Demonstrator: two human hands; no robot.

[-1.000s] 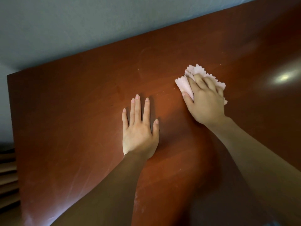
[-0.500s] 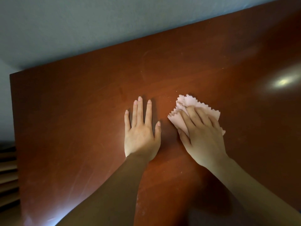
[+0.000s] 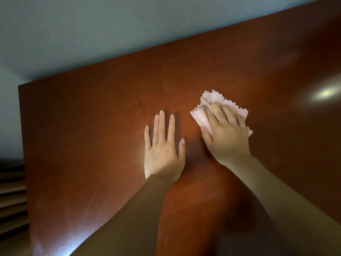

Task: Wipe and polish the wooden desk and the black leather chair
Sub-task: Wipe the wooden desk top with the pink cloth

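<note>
The reddish-brown wooden desk (image 3: pixel 92 145) fills most of the view, with faint dusty streaks near its front left. My left hand (image 3: pixel 163 152) lies flat on the desk top, fingers straight and slightly spread. To its right, my right hand (image 3: pixel 226 133) presses a small pink cloth (image 3: pixel 214 98) with a zigzag edge onto the wood. Its fingers lie over the bunched cloth and its thumb sits at the cloth's left edge. The black leather chair is not in view.
A grey-blue wall (image 3: pixel 110 34) runs along the desk's far edge. The desk's left edge drops beside dark slatted wood (image 3: pixel 13 200) at the lower left. A bright light reflection (image 3: pixel 324 93) shines on the desk at the right.
My right hand drew the pink cloth toward me across the wood, then pushed it away again. My left hand has stayed flat in the same spot.
</note>
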